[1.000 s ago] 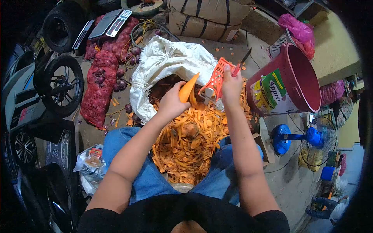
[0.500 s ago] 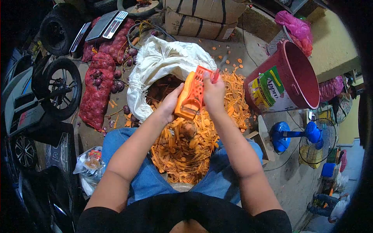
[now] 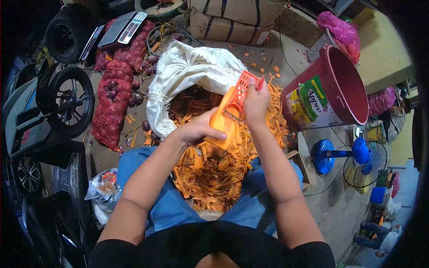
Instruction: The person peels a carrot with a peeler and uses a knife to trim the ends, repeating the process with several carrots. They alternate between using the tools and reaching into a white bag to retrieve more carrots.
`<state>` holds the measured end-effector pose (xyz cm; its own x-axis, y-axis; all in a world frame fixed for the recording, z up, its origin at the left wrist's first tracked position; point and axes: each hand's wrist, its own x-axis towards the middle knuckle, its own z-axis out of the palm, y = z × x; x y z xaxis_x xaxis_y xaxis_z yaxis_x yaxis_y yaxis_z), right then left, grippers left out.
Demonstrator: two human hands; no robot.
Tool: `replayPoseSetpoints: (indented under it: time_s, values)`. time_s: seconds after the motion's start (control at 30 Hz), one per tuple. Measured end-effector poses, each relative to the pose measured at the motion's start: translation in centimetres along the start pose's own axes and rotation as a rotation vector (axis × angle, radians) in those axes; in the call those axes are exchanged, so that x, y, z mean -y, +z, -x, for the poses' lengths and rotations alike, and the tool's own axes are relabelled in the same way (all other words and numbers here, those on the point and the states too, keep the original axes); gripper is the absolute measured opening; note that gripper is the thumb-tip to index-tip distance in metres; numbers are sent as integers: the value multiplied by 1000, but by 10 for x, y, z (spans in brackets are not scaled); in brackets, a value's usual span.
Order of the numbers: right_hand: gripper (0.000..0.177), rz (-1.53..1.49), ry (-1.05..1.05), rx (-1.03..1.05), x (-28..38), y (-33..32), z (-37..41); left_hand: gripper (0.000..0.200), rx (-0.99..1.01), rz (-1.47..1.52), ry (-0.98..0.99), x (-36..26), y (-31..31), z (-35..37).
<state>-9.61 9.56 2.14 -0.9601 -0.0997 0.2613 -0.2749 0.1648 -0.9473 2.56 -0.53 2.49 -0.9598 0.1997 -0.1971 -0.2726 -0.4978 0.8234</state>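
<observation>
My left hand [image 3: 202,128] is closed around the lower part of a large peeled carrot [image 3: 220,127], its thumb lying across the near end. An orange-red plastic peeler [image 3: 241,91] with a slotted, holed body is gripped in my right hand [image 3: 257,102]. Its blade end lies against the upper side of the carrot. Below both hands a heap of orange peelings [image 3: 210,178] fills the space between my knees. Behind them a white woven sack [image 3: 178,67] gapes, with dark, shadowed contents.
To the right stands a tilted maroon bucket [image 3: 290,96], with a blue fan [image 3: 359,152] beyond it. Red net bags of onions [image 3: 111,107] and a scale [image 3: 118,31] lie at left, near motorbike wheels [image 3: 71,96]. Taped cartons [image 3: 232,29] are at the back. A person [image 3: 380,236] shows far right.
The peeler has shifted up and to the right with my right hand. My left hand has turned, and its thumb now lies over the carrot's near end, which points lower.
</observation>
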Motion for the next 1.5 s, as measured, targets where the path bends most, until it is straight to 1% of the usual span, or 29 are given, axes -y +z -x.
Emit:
replayPoseSetpoints:
  time_s: [0.03,0.13,0.17,0.2,0.27,0.3,0.33,0.4,0.43,0.47,0.5,0.53,0.57,0.6,0.67,0.77,0.93,1.0,1.03,1.1,1.13,1.2,1.23,1.27,1.3,1.33,1.4,1.43,1.5]
  values:
    - [18,65,12,-34,-5,-2,-7,79,9,-28,-100,2,0,1]
    - [20,208,-24,-213,-19,-17,-31,79,30,20,-191,-1,3,9]
    - [21,235,-16,-295,-25,-25,-44,78,3,27,-195,-6,9,13]
    - [21,233,-16,-298,-36,-34,-55,78,5,23,-196,-8,11,15]
    - [22,238,112,-437,-54,-47,-70,77,71,41,-150,-12,9,18]
    - [22,238,112,-438,-43,-46,-66,73,41,23,-132,-11,6,19]
    - [22,141,163,-396,-22,-44,-59,73,41,24,-130,-8,0,18]
    - [22,45,210,-343,-6,-37,-49,66,-89,-287,-22,-6,-12,11]
    - [21,51,144,-149,-4,-33,-46,52,-194,-566,40,-9,-14,8]
    - [21,57,78,43,-2,-31,-42,52,-198,-565,42,-11,-18,6]
    - [21,57,76,46,-1,-29,-37,47,-322,-779,28,-11,-22,3]
    - [19,290,-39,270,1,-27,-30,42,-449,-993,13,-10,-26,1]
    - [18,521,-156,494,3,-25,-23,38,-526,-1065,90,-8,-31,-2]
    - [18,519,-160,495,7,-24,-16,38,-530,-1066,92,-10,-33,-3]
    - [18,635,-7,757,18,-25,-3,35,-677,-1151,81,-12,-35,-5]
    - [18,646,4,853,20,-22,11,32,-699,-1224,72,-14,-28,-4]
    - [20,684,13,821,7,-18,11,31,-645,-1332,108,-18,-15,-2]
    - [21,678,38,813,-3,-18,6,35,-586,-1268,112,-19,-12,-2]
    - [22,727,113,789,-12,-19,3,35,-586,-1269,112,-23,-10,0]
    - [24,770,196,754,-49,-20,-2,38,-365,-999,337,-30,-4,5]
    - [26,803,234,815,-78,-21,-6,38,-356,-1003,337,-27,-6,4]
    - [28,835,267,879,-90,-16,-5,39,-368,-452,426,-16,-14,0]
    - [29,692,363,885,-88,-10,3,36,-382,-333,437,-13,-17,-2]
    - [29,550,457,885,-85,-6,12,36,-383,-332,438,-11,-18,-6]
    - [31,92,304,882,-96,-6,30,33,-423,-194,459,-9,-16,-9]
    - [31,94,303,883,-92,2,37,29,-463,-55,480,-9,-13,-12]
    - [31,-394,718,896,-84,25,51,27,-462,7,477,-9,-11,-16]
    - [31,-395,717,898,-75,28,53,26,-458,79,491,-6,-13,-18]
    - [30,-662,903,792,-57,30,55,22,-451,182,492,-7,-14,-16]
